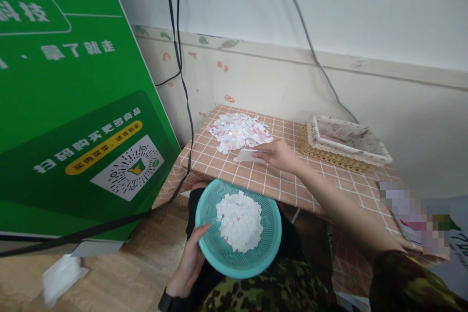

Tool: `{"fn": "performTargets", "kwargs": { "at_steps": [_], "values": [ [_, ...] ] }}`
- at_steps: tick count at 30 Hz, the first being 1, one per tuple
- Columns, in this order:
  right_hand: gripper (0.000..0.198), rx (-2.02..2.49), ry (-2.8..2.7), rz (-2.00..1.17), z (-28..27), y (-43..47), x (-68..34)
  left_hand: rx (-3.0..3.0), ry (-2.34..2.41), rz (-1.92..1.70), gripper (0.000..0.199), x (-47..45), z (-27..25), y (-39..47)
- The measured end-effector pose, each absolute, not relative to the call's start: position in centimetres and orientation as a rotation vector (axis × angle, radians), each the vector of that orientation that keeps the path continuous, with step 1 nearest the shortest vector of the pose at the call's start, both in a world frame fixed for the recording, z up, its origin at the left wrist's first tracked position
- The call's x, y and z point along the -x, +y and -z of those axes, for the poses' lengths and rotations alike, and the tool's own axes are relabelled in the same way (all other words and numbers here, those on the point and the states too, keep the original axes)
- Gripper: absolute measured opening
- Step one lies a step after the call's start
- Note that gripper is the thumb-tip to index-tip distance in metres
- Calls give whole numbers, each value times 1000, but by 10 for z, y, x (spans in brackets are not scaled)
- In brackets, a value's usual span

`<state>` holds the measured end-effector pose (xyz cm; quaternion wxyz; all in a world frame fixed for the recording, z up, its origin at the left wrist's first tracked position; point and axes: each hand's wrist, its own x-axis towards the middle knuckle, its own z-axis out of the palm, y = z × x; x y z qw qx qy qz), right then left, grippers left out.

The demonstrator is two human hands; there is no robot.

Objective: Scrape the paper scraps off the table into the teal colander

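Observation:
My left hand [190,259] grips the rim of a round teal plastic basket [206,253] by its left side, thumb over the edge. The basket rests over my lap, just below the table edge, with a heap of small white paper scraps [240,222] inside. My right hand [278,154] is closed on a flat white card [246,156], held low over the table. Its edge is close to a second pile of paper scraps [239,130], white with some pink, on the checked tablecloth [288,183]. My right fingertips are partly hidden.
A wicker basket with a cloth lining [347,144] stands at the table's right. A green printed cabinet [73,107] fills the left side. Black cables [188,107] hang in front of the wall. A white plastic bag [62,278] lies on the wooden floor.

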<state>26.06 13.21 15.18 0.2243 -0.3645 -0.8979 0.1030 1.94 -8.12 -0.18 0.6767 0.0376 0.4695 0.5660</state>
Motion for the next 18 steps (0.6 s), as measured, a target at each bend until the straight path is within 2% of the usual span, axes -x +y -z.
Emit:
{"fn": "performTargets", "kwargs": {
  "at_steps": [7, 18],
  "values": [
    [21, 1045, -2452, -223, -154, 133, -257, -88, 1036, -1262, 31, -20, 0, -81],
    [22, 1036, -2460, -401, -158, 131, -256, -101, 1029, -1264, 30, -19, 0, -82]
  ]
}}
